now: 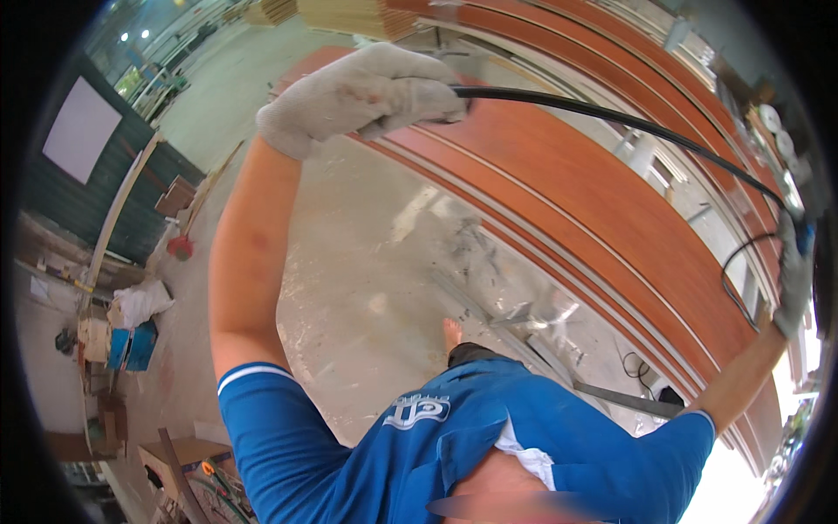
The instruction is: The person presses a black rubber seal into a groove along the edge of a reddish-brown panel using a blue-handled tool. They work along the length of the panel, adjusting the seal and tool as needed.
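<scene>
Presently: left hand [367, 92], gloved, closed round a black hose [611, 118] w/ a metal tip hidden under the fist, held against the red-brown door panel [559, 192]. Right hand [794, 275], gloved, far out at the panel's other end, gripping the same hose. Step, prob.: working the tip along the panel groove; next move needs slack fed from the right and a steady line along the groove.

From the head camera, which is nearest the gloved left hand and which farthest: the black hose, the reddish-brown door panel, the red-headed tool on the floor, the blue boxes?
1. Black hose: gripped in the left hand.
2. Reddish-brown door panel: right beneath the hand.
3. Red-headed tool: on the floor, lower left.
4. Blue boxes: far left, farther down.
</scene>
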{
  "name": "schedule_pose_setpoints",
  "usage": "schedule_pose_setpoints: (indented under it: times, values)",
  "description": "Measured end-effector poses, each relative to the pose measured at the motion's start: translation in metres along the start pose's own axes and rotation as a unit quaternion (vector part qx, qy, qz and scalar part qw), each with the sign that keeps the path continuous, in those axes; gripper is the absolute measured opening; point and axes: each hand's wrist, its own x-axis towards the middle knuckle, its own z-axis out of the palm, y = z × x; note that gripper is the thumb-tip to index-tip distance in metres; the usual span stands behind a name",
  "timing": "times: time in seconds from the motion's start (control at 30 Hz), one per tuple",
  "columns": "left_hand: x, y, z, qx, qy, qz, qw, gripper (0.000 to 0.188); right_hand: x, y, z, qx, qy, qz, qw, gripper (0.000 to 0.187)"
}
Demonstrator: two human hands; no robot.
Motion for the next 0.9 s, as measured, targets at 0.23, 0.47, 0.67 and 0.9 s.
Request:
schedule_pose_setpoints:
  times: [0.23, 0.47, 0.67, 0.9]
  values:
    - [-0.053, -0.072, -0.065, 0.275, 0.086, -0.019, 0.957, 0.020, -0.002, -0.047, 0.109, -0.061, -0.261, 0.100, 0.958, 0.044]
    - [-0.063, -0.128, -0.061, 0.400, 0.143, 0.075, 0.902, 0.019, -0.039, -0.302, 0.344, 0.210, -0.410, -0.116, 0.880, 0.037]
    - [-0.119, -0.181, -0.152, 0.267, 0.081, 0.074, 0.958, 0.019, -0.065, -0.384, 0.421, 0.082, -0.451, -0.029, 0.888, 0.019]
    - [-0.183, -0.252, -0.254, 0.166, 0.100, 0.035, 0.980, 0.025, -0.087, -0.410, 0.467, 0.066, -0.361, -0.064, 0.928, 0.019]
